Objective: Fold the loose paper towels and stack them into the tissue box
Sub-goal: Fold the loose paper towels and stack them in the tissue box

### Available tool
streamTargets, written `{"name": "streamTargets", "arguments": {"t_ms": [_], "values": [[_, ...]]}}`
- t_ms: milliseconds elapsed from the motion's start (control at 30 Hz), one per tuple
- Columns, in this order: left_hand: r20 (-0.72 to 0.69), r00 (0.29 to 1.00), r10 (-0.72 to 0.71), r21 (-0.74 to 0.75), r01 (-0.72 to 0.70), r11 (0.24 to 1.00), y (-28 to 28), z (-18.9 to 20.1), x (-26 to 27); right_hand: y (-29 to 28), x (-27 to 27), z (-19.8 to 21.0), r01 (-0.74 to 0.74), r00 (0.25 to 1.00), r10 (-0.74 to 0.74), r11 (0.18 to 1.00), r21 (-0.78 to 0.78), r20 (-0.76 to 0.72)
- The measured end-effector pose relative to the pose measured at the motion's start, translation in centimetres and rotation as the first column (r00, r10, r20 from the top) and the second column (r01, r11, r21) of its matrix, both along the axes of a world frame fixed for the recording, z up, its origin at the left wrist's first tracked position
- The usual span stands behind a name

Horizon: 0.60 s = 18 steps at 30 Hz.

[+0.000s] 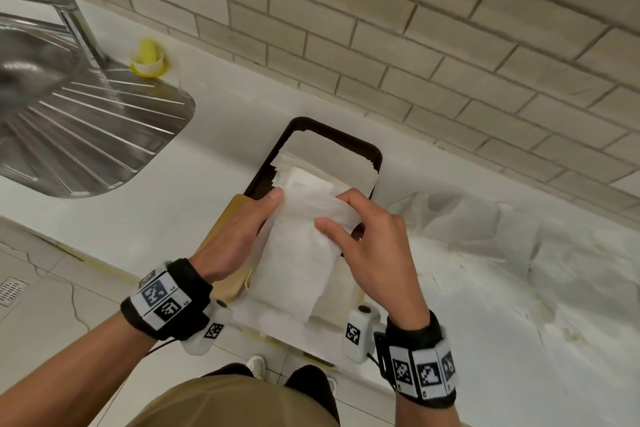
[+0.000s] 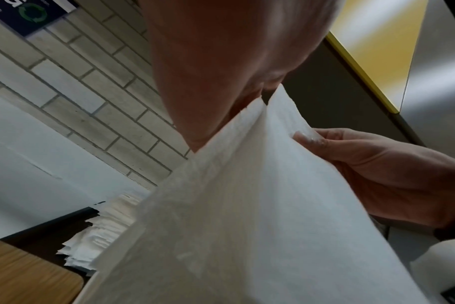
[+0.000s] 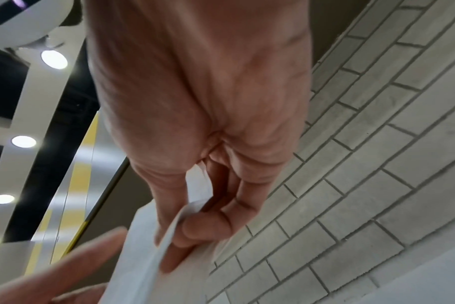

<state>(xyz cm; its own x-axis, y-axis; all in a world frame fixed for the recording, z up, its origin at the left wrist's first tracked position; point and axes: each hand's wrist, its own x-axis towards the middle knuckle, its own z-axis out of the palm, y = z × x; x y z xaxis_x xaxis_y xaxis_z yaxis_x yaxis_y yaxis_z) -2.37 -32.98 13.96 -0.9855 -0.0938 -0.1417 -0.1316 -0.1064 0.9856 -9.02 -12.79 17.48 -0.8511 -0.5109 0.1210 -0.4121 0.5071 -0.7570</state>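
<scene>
A white paper towel [image 1: 304,239] is held between both hands above the near end of the dark tissue box [image 1: 377,158]. My left hand [image 1: 242,229] pinches its left edge, thumb on top. My right hand [image 1: 367,236] grips the right edge with curled fingers, the thumb lying across the sheet. The towel [image 2: 260,205] is doubled over, and its two layers show at the top edge in the left wrist view. In the right wrist view the fingers [image 3: 208,224] curl round the towel's edge [image 3: 169,236]. Folded towels [image 1: 332,156] are stacked inside the box.
A pile of loose paper towels [image 1: 502,236] lies on the white counter [image 1: 156,211] at the right. The steel sink drainboard [image 1: 86,128] and tap are at the left, with a yellow item [image 1: 147,57] behind. A wooden lid [image 1: 232,218] lies under my left hand. A brick wall runs behind.
</scene>
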Motion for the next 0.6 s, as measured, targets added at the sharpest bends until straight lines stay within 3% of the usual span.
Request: {"name": "streamTargets", "arguments": {"t_ms": [33,167,300,433,600], "values": [[-0.012,1.0,-0.018,-0.022,0.018,1.0,-0.4,0.0,0.4,-0.1,0.0,0.0,0.003,0.999,-0.002,1.0,0.021,-0.034],[-0.187,0.974,-0.13,-0.334,0.062,0.941,-0.7,-0.4,0.6,-0.5,0.0,0.1,0.022,0.992,-0.019,1.0,0.016,-0.127],[-0.312,0.913,-0.263,-0.58,0.036,0.814,-0.6,-1.2,0.5,-0.5,-0.5,0.1,-0.123,0.987,0.128,0.991,0.054,-0.101],[-0.396,0.872,-0.289,-0.61,-0.014,0.792,-0.6,-1.8,0.7,-0.2,-0.2,-0.9,-0.165,0.986,0.165,0.979,-0.123,-0.008],[-0.383,0.88,-0.282,-0.605,-0.008,0.796,-0.5,-2.4,0.9,-0.5,0.2,-1.7,-0.172,0.983,0.183,0.958,-0.228,0.029]]}}
